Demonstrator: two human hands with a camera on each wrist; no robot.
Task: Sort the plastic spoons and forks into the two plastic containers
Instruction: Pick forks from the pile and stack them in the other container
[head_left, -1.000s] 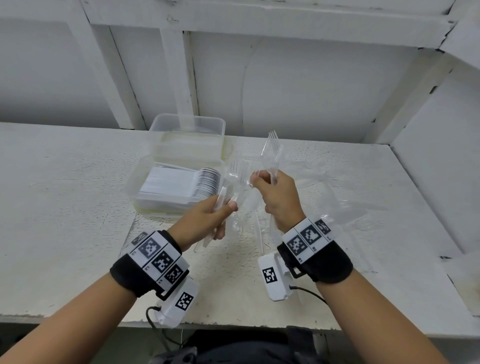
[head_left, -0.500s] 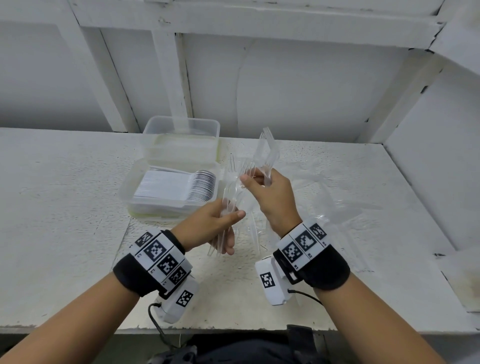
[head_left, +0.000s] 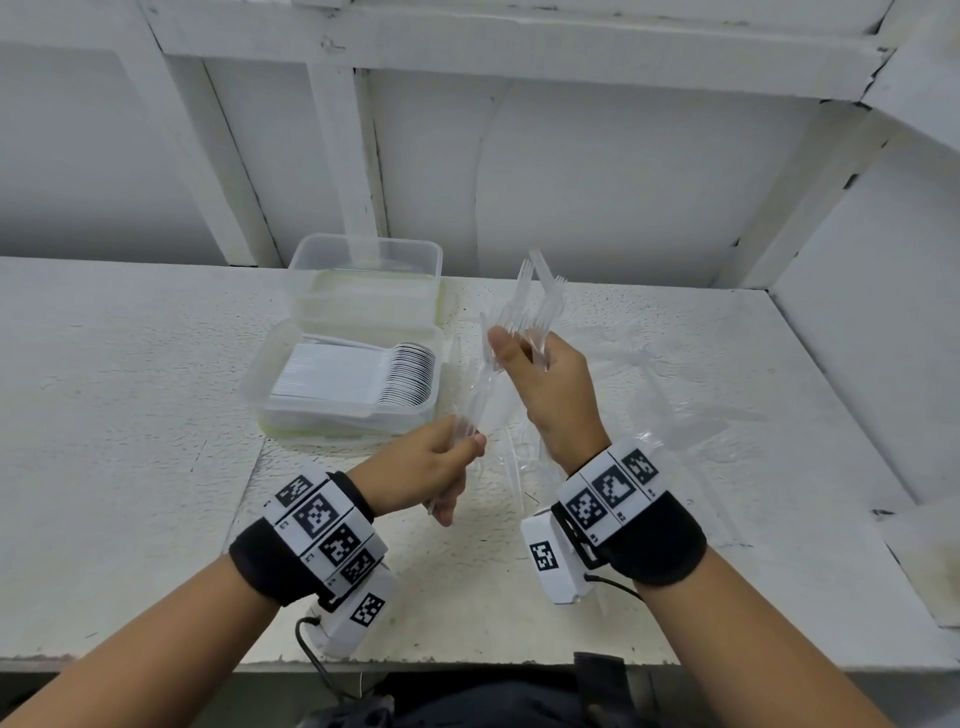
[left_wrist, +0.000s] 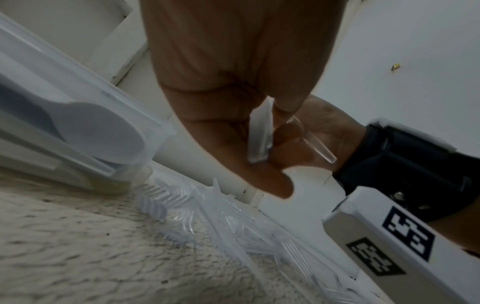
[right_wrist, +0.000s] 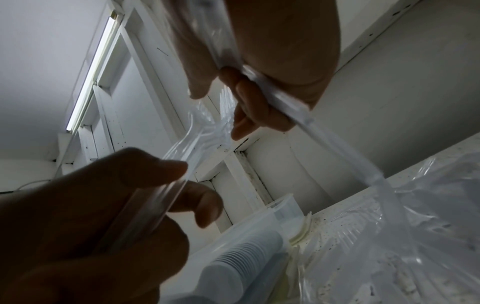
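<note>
Both hands are raised above the white table, each holding clear plastic forks. My left hand grips a small bundle of forks by the handles, tines pointing up toward the right hand. My right hand pinches other clear forks, tines fanned upward. The near container is full of stacked white spoons. Behind it stands a second clear container; I cannot tell what it holds. More clear forks lie loose on the table under the hands.
A crumpled clear plastic bag lies on the table to the right of the hands. White wall and posts close off the back, and a white side panel bounds the right. The table's front edge runs below my wrists.
My right hand has shifted left and closer to the left hand's bundle, with its forks now fanned out. The left hand has dropped slightly with its forks.
</note>
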